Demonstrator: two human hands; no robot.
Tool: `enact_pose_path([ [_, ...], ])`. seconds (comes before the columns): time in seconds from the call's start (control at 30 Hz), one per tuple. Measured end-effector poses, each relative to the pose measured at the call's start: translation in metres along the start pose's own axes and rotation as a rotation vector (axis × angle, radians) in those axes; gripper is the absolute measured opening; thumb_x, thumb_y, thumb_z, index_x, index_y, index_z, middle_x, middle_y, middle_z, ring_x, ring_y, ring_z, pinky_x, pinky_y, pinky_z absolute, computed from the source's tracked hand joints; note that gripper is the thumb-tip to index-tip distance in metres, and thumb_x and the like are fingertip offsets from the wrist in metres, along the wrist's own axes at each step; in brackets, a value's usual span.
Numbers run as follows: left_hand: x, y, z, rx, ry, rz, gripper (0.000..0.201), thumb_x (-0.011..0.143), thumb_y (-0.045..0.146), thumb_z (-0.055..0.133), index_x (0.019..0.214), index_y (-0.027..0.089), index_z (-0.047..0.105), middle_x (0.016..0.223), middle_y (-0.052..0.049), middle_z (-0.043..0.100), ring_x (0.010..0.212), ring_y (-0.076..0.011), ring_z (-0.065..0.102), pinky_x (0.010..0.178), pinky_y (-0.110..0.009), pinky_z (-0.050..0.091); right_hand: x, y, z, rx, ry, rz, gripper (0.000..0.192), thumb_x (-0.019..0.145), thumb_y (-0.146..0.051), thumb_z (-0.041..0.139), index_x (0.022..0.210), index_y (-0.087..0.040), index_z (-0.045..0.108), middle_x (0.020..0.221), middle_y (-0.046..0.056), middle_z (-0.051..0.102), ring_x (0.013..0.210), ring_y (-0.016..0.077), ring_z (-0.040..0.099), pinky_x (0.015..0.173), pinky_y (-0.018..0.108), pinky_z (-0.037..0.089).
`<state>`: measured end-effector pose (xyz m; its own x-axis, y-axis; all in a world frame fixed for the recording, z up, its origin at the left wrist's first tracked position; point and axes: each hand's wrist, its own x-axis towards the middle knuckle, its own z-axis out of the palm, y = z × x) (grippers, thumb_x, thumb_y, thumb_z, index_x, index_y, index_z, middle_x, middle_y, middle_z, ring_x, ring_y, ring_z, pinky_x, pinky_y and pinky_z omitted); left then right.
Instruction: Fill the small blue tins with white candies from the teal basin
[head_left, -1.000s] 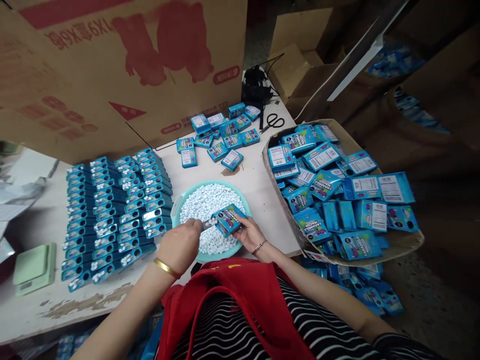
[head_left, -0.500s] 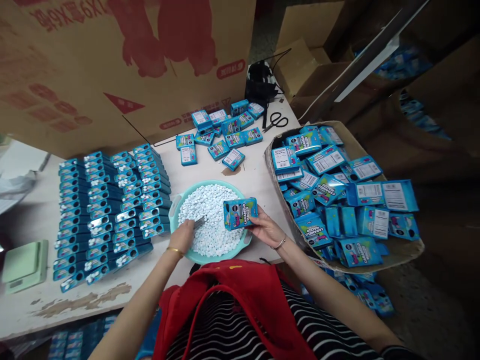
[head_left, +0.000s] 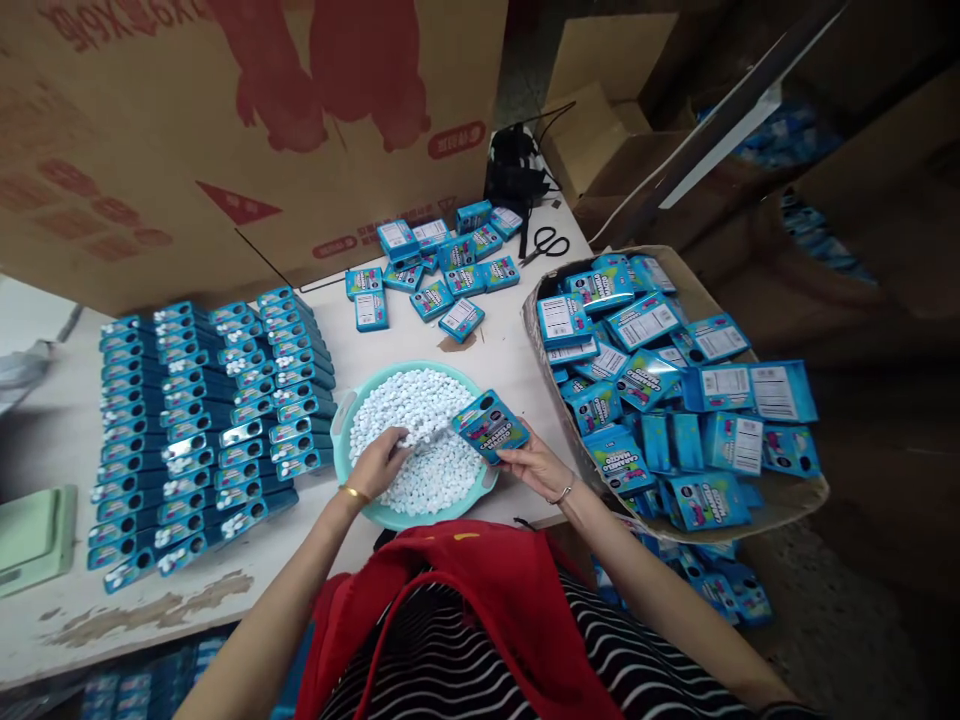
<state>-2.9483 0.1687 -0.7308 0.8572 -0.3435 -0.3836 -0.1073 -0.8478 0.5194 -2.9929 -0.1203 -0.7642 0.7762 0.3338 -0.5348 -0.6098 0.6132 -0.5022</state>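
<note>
My left hand [head_left: 381,462] is closed on a small metal scoop, mostly hidden now under a heap of white candies. It is held over the turquoise basin [head_left: 339,440], which is filled with small white candies [head_left: 427,485]. My right hand [head_left: 536,462] grips a blue candy box [head_left: 491,427] by its lower right edge, fingers and thumb pinching it. The box is tilted above the basin's right side, its upper left corner close to the candies on the scoop. A dark round hole shows near that corner.
On the left stand rows of upright blue boxes [head_left: 187,420], some topped with candies, beside a green scale [head_left: 34,535]. Loose boxes [head_left: 431,298] and scissors [head_left: 547,245] lie behind the basin. A carton [head_left: 795,505] of boxes stands right; a large carton [head_left: 262,130] walls the back.
My left hand has raised the scoop, now heaped with candies, and moved slightly right toward the box. My right hand has tilted the candy box, its left end up.
</note>
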Motion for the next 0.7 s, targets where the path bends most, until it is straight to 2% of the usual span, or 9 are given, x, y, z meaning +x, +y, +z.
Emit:
enact_pose_path([
  [0.17, -0.027, 0.035, -0.058, -0.002, 0.019, 0.150, 0.027, 0.090, 0.037, 0.046, 0.108, 0.018, 0.051, 0.099, -0.006, 0.061, 0.088, -0.0168, 0.058, 0.080, -0.031, 0.047, 0.002, 0.012, 0.000, -0.042, 0.070, -0.020, 0.059, 0.051, -0.011, 0.079, 0.094, -0.027, 0.042, 0.079, -0.009, 0.063, 0.075, 0.0113, 0.062, 0.067, 0.023, 0.051],
  [0.3, -0.038, 0.066, -0.087, 0.081, -0.061, 0.211, 0.027, 0.092, 0.037, 0.044, 0.111, 0.019, 0.051, 0.102, -0.007, 0.061, 0.090, -0.0164, 0.058, 0.080, -0.030, 0.047, 0.010, 0.020, 0.006, -0.184, 0.038, -0.097, 0.053, 0.052, -0.015, 0.075, 0.089, -0.026, 0.039, 0.069, -0.010, 0.056, 0.062, 0.0106, 0.054, 0.053, 0.018, 0.041],
  [0.43, -0.038, 0.090, -0.099, 0.217, -0.169, 0.255, 0.025, 0.093, 0.033, 0.041, 0.110, 0.018, 0.052, 0.101, -0.007, 0.061, 0.089, -0.0168, 0.059, 0.077, -0.029, 0.047, 0.014, 0.028, 0.010, -0.312, 0.021, -0.173, 0.049, 0.053, -0.018, 0.073, 0.088, -0.025, 0.040, 0.066, -0.010, 0.049, 0.056, 0.0095, 0.047, 0.048, 0.018, 0.036],
  [0.57, -0.036, 0.117, -0.106, 0.462, -0.239, 0.206, 0.023, 0.093, 0.029, 0.038, 0.106, 0.018, 0.054, 0.101, -0.008, 0.061, 0.088, -0.0201, 0.061, 0.073, -0.032, 0.047, 0.016, 0.032, 0.011, -0.351, 0.011, -0.124, 0.048, 0.054, -0.021, 0.071, 0.091, -0.025, 0.040, 0.066, -0.009, 0.046, 0.050, 0.0084, 0.040, 0.044, 0.019, 0.032],
  [0.7, -0.038, 0.158, -0.109, 0.747, -0.322, 0.126, 0.021, 0.091, 0.021, 0.038, 0.098, 0.017, 0.057, 0.095, -0.008, 0.061, 0.079, -0.0222, 0.062, 0.061, -0.032, 0.045, 0.017, 0.031, 0.017, -0.353, -0.016, -0.197, 0.046, 0.051, -0.019, 0.072, 0.091, -0.023, 0.049, 0.082, -0.005, 0.052, 0.063, 0.0098, 0.047, 0.053, 0.020, 0.037],
])
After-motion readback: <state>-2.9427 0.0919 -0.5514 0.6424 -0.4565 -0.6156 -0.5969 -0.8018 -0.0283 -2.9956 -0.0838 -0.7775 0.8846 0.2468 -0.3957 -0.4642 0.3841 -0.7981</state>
